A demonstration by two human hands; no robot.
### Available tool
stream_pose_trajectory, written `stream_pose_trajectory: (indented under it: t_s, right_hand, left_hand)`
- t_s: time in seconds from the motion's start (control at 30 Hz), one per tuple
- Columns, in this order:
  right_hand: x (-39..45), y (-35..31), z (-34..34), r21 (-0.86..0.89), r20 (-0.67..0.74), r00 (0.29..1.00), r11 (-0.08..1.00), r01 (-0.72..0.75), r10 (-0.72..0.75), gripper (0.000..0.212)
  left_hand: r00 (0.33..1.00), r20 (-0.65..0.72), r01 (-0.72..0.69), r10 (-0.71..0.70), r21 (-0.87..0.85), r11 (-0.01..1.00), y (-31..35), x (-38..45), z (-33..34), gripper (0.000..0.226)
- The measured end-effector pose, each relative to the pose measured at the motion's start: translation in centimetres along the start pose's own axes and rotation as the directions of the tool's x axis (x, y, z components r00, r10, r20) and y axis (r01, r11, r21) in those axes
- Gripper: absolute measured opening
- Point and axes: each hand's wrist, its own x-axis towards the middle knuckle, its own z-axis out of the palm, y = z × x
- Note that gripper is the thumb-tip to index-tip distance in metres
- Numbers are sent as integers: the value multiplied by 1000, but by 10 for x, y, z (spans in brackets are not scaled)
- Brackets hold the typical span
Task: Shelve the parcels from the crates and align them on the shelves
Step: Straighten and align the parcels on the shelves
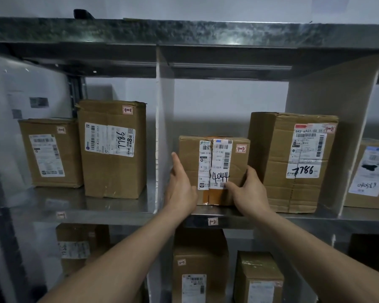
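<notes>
Small cardboard parcel (214, 169) marked 4044, standing on the metal shelf (118, 212) between a white divider (164, 127) and a taller box (291, 160). Left hand (179, 184) flat against its left side, fingers straight; right hand (248, 189) gripping its lower right corner, fingers curled.

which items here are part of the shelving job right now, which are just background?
In the job: box marked 4044, left hand, right hand, middle shelf.
Background: tall box beside it, two boxes left of the divider, lower-shelf boxes, black object on top.

Metal shelf (118, 212), cardboard dividers (164, 127) upright; five taped parcels (224, 171) standing on it; lower shelf parcels (200, 270)
</notes>
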Motion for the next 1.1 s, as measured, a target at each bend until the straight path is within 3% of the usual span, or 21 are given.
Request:
stream_pose_trajectory:
  t_s: [0.87,1.1]
  right_hand:
    - [29,5,17,-66,1,1000,998,5,-5,60]
    - [20,-1,15,-94,8,1000,995,28,-28,71]
  left_hand:
    - [999,-8,35,-36,-50,998,-2,22,3,107]
    - [1000,-2,17,-18,-14,1000,0,15,-4,107]
